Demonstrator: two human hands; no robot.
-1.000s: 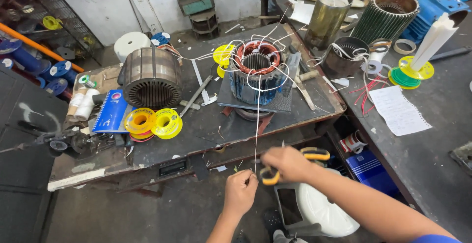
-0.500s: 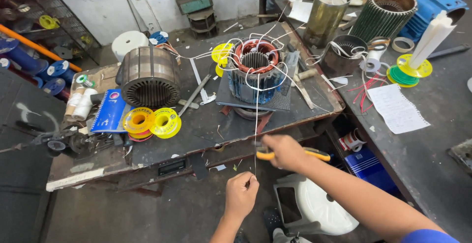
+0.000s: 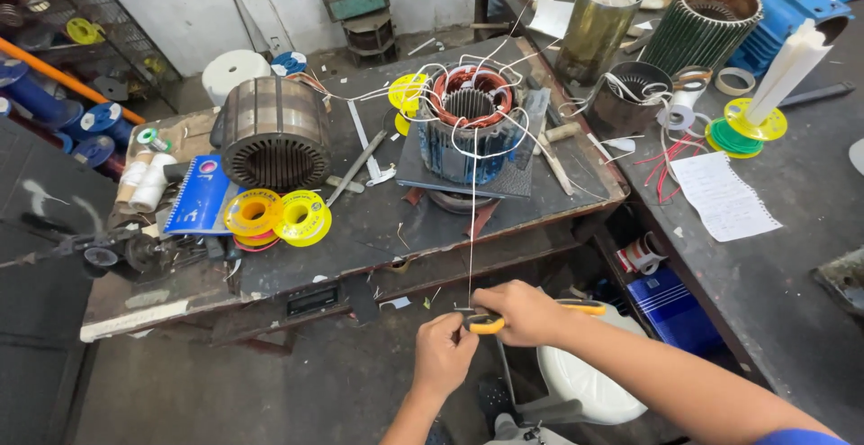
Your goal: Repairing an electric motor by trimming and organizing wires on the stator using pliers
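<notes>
We're in a motor-repair workshop: a stained worktop (image 3: 378, 229) carries a bare stator core (image 3: 274, 134), a half-wound stator (image 3: 468, 121) trailing white leads, yellow tape reels (image 3: 277, 215), and finned motor housings (image 3: 697, 26) crowd the side bench.

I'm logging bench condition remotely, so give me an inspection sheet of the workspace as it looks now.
Surface: dark workbench, scuffed, with a second bench at right.
Job's things: wound blue stator on a grey plate; a thin white lead runs from it down to the hands.
Clutter: bare stator core, yellow tape spools, blue notebook, paper sheet.
Grippers: left hand pinches the lead's end; right hand grips yellow-handled cutters at it.
Cables: loose white leads around the stator; red wires.
Surroundings: white bucket under the hands, blue crate.
</notes>
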